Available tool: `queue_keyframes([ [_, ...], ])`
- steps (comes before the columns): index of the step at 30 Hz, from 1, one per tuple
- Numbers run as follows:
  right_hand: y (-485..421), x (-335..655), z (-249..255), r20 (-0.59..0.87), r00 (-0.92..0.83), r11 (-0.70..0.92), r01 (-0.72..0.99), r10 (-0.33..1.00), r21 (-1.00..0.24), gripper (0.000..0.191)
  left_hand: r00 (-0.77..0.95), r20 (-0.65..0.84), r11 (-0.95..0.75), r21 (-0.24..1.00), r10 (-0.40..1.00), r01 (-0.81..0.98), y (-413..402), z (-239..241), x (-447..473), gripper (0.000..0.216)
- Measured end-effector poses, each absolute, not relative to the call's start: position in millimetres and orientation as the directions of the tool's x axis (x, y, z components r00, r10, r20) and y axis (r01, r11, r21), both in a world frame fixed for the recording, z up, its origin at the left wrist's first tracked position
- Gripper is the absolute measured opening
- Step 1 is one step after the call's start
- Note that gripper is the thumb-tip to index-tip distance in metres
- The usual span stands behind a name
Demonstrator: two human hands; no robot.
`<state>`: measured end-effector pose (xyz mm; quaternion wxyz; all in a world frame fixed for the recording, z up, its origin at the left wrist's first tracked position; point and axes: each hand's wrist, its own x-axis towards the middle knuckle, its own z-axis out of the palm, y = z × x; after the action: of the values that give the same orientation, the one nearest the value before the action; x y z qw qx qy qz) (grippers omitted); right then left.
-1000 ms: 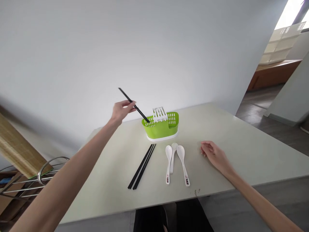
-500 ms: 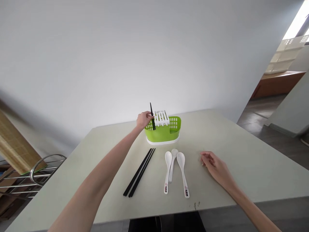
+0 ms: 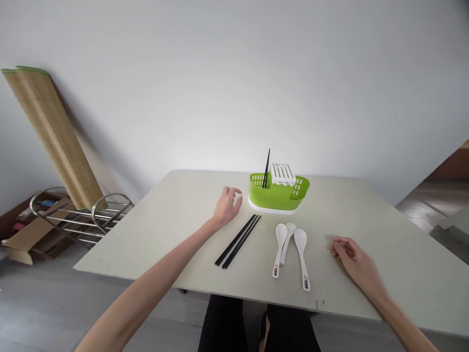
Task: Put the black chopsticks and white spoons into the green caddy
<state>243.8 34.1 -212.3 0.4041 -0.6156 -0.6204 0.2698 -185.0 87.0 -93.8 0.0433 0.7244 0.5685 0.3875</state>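
My left hand (image 3: pixel 227 206) hovers with thumb and fingers apart and nothing between them, left of the green basket (image 3: pixel 273 198). Black chopsticks (image 3: pixel 266 166) lean upright in the basket's left compartment; I cannot tell if it is one or two. A white slotted rack (image 3: pixel 283 174) sits across the basket's middle. Below my left hand, three black chopsticks (image 3: pixel 239 242) lie slanted on the table. Three white spoons (image 3: pixel 301 247) lie right of them, two overlapping. My right hand (image 3: pixel 355 261) rests on the table right of the spoons, fingers curled, nothing visible in them.
The pale table (image 3: pixel 176 205) stands against a white wall (image 3: pixel 220 88). At the left, a rolled bamboo mat (image 3: pixel 58 137) leans over a metal rack (image 3: pixel 88 222), with a cardboard box (image 3: pixel 32 237) beside it on the floor.
My left hand has let go of the black chopstick, which stays in the basket, and has drawn back toward me. My right hand stays on the table. The view has turned left.
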Motion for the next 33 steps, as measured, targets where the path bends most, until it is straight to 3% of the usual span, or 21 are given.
queue_keyframes([
  [6,32.9,245.3,-209.2,0.186,0.089,0.097,0.594,0.979,-0.798,0.044,0.041,0.330,-0.241,0.591,0.943,0.770,4.1,-140.6,-197.6,0.024],
  [10,40.7,241.6,-202.0,0.163,0.063,0.091,0.610,0.985,-0.787,0.047,0.101,0.307,-0.268,0.570,0.946,0.777,-20.2,-151.2,-202.7,0.025],
  [14,55.9,224.5,-178.3,0.347,0.040,0.227,0.683,0.937,-0.694,0.051,0.141,0.362,-0.320,0.501,0.921,0.804,-28.7,-154.6,-205.1,0.028],
  [19,73.2,185.4,-136.2,0.522,-0.144,0.421,0.781,0.840,-0.462,0.056,0.147,0.383,-0.331,0.476,0.912,0.815,-29.4,-154.5,-205.8,0.025],
  [26,96.4,144.5,-127.3,0.471,-0.315,0.475,0.837,0.824,-0.272,0.062,0.154,0.395,-0.334,0.441,0.906,0.833,-28.9,-150.6,-213.5,0.018],
  [33,103.3,146.1,-142.8,0.376,-0.337,0.443,0.863,0.863,-0.243,0.063,0.119,0.300,-0.198,0.251,0.947,0.947,-35.0,-131.2,-256.9,0.024],
])
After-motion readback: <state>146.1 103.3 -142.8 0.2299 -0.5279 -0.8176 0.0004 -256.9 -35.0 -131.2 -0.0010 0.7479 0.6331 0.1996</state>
